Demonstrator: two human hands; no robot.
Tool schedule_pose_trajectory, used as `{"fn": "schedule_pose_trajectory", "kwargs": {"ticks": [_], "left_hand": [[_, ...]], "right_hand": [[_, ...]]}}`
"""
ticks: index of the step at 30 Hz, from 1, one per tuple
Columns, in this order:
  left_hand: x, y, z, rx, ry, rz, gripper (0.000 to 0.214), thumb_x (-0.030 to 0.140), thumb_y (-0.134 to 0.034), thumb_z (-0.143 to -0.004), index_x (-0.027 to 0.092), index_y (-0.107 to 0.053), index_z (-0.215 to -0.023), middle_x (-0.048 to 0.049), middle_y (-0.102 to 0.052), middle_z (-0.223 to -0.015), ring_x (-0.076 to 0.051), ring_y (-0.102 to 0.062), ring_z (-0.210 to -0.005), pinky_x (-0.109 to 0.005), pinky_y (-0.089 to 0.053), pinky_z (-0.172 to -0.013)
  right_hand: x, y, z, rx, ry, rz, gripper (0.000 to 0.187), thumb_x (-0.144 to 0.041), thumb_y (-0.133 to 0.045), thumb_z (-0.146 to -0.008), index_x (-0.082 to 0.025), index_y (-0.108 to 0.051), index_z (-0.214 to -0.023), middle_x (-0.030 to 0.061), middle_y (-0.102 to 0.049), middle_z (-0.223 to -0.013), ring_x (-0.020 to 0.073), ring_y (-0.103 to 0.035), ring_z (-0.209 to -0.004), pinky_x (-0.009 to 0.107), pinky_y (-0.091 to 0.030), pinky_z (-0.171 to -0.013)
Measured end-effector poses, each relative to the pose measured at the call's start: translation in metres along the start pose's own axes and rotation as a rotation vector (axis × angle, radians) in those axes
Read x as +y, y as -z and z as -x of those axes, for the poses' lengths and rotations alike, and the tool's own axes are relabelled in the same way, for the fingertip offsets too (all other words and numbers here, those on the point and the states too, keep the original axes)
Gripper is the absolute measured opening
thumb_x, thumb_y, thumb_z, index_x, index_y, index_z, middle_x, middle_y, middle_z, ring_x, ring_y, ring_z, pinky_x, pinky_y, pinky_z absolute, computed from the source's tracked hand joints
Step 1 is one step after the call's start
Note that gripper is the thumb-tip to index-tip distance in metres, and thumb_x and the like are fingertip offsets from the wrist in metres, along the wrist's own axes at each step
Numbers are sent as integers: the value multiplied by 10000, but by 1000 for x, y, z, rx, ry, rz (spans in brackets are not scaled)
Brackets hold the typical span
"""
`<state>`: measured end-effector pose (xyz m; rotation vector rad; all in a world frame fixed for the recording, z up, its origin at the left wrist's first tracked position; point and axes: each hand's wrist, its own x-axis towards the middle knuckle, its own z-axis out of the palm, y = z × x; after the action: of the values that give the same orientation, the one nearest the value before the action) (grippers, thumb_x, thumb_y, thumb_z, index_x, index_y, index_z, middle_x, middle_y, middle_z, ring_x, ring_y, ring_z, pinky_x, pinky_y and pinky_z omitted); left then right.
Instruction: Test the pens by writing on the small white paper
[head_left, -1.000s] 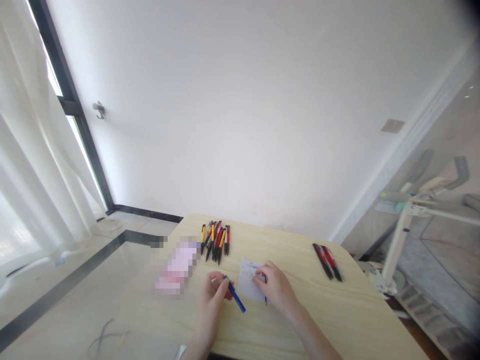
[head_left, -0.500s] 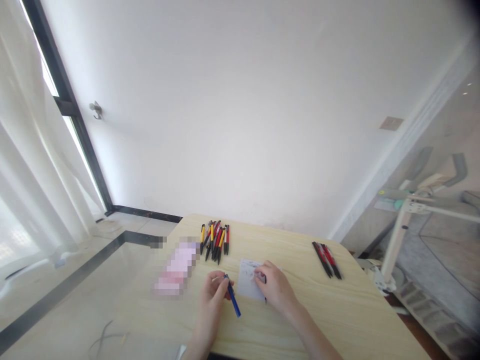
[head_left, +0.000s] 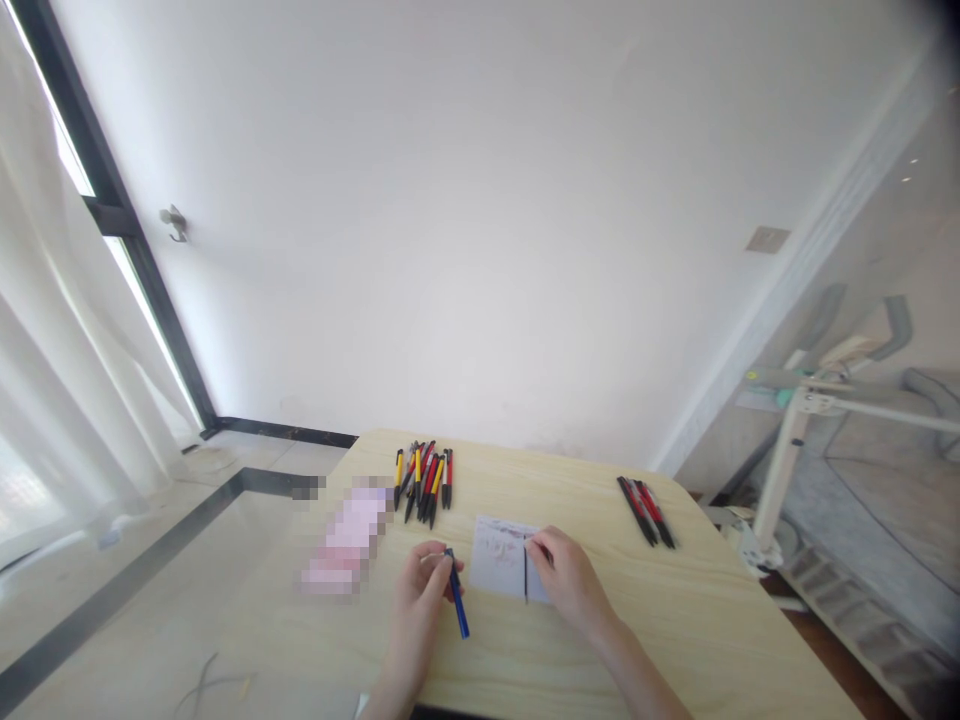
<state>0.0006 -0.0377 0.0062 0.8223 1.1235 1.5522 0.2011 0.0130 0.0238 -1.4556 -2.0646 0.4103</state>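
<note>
My left hand (head_left: 421, 590) is closed around a blue pen (head_left: 460, 608), which slants down toward the table's near edge. Between the thumb and fingers of my right hand (head_left: 568, 572) is a thin dark pen refill (head_left: 526, 578). The refill points toward me over a white sheet of paper (head_left: 491, 575) with dark and reddish marks. My right hand covers the sheet's right side. Behind the paper to the left lies a pile of yellow, red and black pens (head_left: 424, 485).
A smaller group of red and black pens (head_left: 646, 512) lies at the right of the wooden table (head_left: 585, 665). A pixelated pink object (head_left: 349, 540) is at the left. White exercise equipment (head_left: 780, 480) stands beyond the right edge, and a white wall (head_left: 495, 250) rises behind.
My right hand has shifted rightward across the paper, uncovering more of its marks and of the refill. My left hand still holds the blue pen in nearly the same place. The view has turned slightly.
</note>
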Motion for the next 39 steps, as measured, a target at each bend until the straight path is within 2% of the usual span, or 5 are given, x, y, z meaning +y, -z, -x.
{"fn": "schedule_pose_trajectory", "kwargs": {"ticks": [3, 10, 27, 33, 39], "left_hand": [[0, 0, 0, -2, -5, -5, 227, 334, -589, -742, 196, -484, -889, 4, -639, -685, -113, -566, -549, -229, -434, -540], [0, -1, 0, -1, 3, -3, 227, 331, -595, -735, 198, -481, -879, 11, -630, -674, -117, -569, -543, -230, -432, -531], [-2, -1, -2, -6, 7, 0, 217, 334, -602, -723, 202, -486, -850, 15, -632, -664, -114, -571, -535, -219, -430, -517], [2, -2, 0, 13, 16, -5, 231, 342, -619, -702, 200, -497, -837, 21, -625, -640, -114, -568, -522, -221, -435, -512], [5, -5, 0, 3, 32, -44, 246, 358, -621, -699, 195, -511, -847, -2, -651, -687, -133, -577, -544, -248, -449, -534]], "right_hand": [[-6, -4, -3, -19, 21, 34, 255, -258, -417, -846, -192, -593, -673, 19, -565, -717, 152, -529, -682, 239, -375, -632], [-15, -15, -10, -68, 37, 89, 125, -256, -545, -772, -207, -653, -810, 32, -586, -821, 169, -546, -803, 234, -385, -715], [-13, -20, -16, -106, 34, 97, 138, -217, -531, -779, -210, -667, -805, 31, -588, -815, 159, -551, -795, 222, -392, -716], [-9, -11, -13, -51, 28, 42, 159, -205, -500, -786, -207, -659, -793, 25, -589, -788, 150, -554, -748, 234, -401, -698], [12, 8, -1, 33, -29, -7, 171, -190, -489, -766, -188, -638, -682, 17, -575, -701, 145, -545, -670, 239, -403, -643]]}}
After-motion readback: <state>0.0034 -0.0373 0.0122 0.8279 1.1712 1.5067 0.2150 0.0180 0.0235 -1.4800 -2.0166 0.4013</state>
